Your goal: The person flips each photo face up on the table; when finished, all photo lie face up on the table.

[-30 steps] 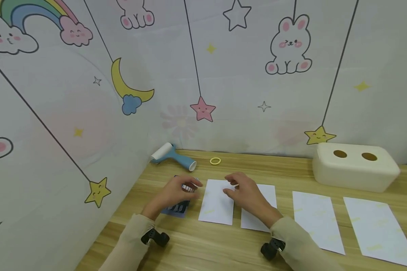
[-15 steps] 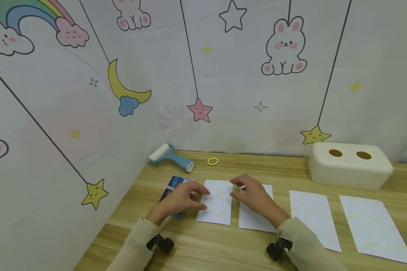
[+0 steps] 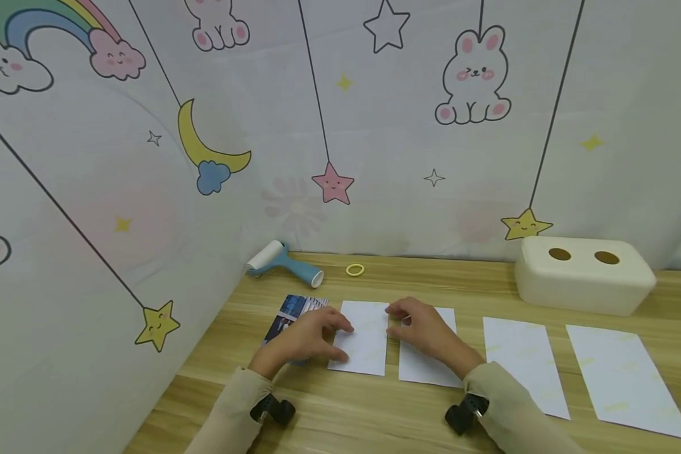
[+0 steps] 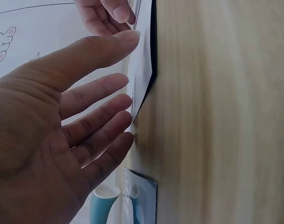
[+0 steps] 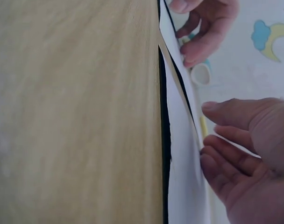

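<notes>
In the head view a white card (image 3: 364, 340) lies on the wooden table between my two hands. At its left edge is my left hand (image 3: 306, 335), thumb and fingers spread apart. My right hand (image 3: 428, 329) is by its right edge, partly over a second white card (image 3: 422, 367). The left wrist view has the left fingers fairly straight, with the thumb tip at the card's edge. Loosely bent right fingers come close to a card edge in the right wrist view; contact is hard to tell. Partly under the left hand sits a printed picture card (image 3: 286, 312).
Two more white cards (image 3: 524, 366) (image 3: 630, 378) lie to the right. At the back left are a blue-handled lint roller (image 3: 297, 268) and a yellow ring (image 3: 355, 270). A cream box with two holes (image 3: 584, 284) stands back right, before the patterned curtain (image 3: 403, 157).
My left hand has moved right, from over the picture card to the white card's left edge, uncovering more of the picture. The right hand has shifted slightly right. The head view has turned a little.
</notes>
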The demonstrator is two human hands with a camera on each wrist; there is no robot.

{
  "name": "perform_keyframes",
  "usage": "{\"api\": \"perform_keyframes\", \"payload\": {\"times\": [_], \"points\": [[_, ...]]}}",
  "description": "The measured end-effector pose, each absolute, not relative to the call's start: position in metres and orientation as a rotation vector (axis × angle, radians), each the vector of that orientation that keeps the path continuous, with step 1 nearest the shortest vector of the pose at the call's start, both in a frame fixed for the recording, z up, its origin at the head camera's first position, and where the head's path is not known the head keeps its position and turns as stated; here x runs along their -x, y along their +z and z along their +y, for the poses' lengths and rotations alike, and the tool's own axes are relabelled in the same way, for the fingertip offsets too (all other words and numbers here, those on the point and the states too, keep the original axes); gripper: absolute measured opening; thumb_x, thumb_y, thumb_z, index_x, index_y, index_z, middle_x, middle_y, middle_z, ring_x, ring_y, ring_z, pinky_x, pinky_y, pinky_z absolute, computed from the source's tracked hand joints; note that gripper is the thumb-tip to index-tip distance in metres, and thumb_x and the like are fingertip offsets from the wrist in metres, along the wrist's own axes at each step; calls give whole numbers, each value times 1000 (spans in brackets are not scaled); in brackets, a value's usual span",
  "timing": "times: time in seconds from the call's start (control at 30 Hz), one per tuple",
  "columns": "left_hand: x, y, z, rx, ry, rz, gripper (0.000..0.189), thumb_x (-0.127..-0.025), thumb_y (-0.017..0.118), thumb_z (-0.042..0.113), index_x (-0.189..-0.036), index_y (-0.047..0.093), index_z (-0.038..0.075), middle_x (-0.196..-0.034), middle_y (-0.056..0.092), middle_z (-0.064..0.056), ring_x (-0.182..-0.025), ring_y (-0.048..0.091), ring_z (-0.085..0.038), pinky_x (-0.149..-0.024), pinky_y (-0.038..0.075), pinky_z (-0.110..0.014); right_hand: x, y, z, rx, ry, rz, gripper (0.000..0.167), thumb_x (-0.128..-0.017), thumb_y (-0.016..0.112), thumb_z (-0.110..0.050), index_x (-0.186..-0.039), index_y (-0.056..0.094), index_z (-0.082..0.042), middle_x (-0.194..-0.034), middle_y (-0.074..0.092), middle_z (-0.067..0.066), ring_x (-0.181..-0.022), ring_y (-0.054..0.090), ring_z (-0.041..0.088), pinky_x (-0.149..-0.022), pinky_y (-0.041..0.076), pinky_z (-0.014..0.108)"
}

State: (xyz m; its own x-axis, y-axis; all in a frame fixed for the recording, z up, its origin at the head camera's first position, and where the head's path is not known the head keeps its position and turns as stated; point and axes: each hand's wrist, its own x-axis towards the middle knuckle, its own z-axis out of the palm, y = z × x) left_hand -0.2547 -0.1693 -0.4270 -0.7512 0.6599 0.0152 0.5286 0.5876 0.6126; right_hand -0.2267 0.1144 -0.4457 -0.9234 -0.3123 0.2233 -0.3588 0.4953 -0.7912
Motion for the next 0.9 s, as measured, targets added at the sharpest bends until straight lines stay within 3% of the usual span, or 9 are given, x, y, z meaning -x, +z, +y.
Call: {"api": "perform_keyframes", "payload": {"times": [0.23,0.5,0.77,0.9], "points": [[254,-430,-163,-970,802,2630,50,-76,99,30,-118,78,13,-125,60,0,-112,57,-22,-96,50,-42,227,-449,117,-616,1450,-2659,31,-91,83,-5,-120,72,3,-118,71,12,-111,66,33,-97,55,49],[252,-428,-158,-1037,684,2665,66,-69,102,40,-124,76,15,-125,56,-1,-105,53,-21,-88,48,-35,230,-452,118,-623,1430,-2658,30,-91,83,-6,-118,73,1,-115,71,9,-108,66,31,-96,55,49],[252,-427,-156,-1024,613,2719,66,-71,100,46,-125,76,18,-126,58,-1,-109,53,-20,-92,50,-38,231,-452,117,-614,1394,-2679,29,-91,83,-7,-118,74,0,-116,71,7,-108,66,29,-96,55,46],[249,-428,-154,-1075,584,2745,74,-67,100,51,-127,74,16,-123,57,-1,-109,53,-21,-91,50,-39,231,-452,117,-629,1387,-2685,29,-91,84,-8,-117,74,0,-115,70,7,-108,66,28,-96,55,46]]}}
